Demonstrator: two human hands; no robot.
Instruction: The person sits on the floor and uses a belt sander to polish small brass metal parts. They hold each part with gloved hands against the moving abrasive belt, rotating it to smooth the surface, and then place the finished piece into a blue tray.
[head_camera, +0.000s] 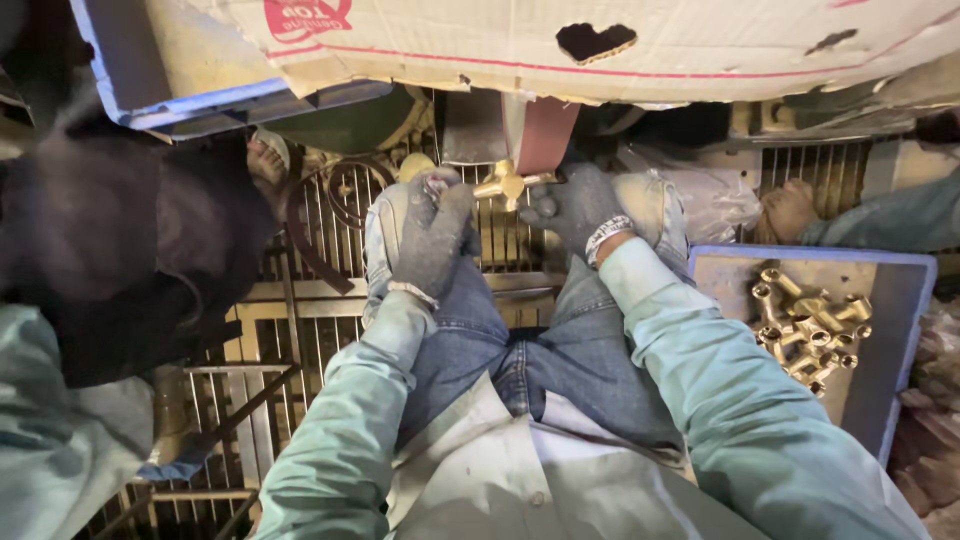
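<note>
Head camera, steeply down, close overhead.

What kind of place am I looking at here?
Probably a small metal-finishing workshop. Two gloved hands, left hand and right hand, hold a brass fitting against a sanding belt, and a blue tray beside the person holds more brass fittings.

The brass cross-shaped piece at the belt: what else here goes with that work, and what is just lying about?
In use:
brass fitting
left hand
right hand
sanding belt
crate of brass fittings

Lying about:
cardboard box
dark strap
metal floor grate
</note>
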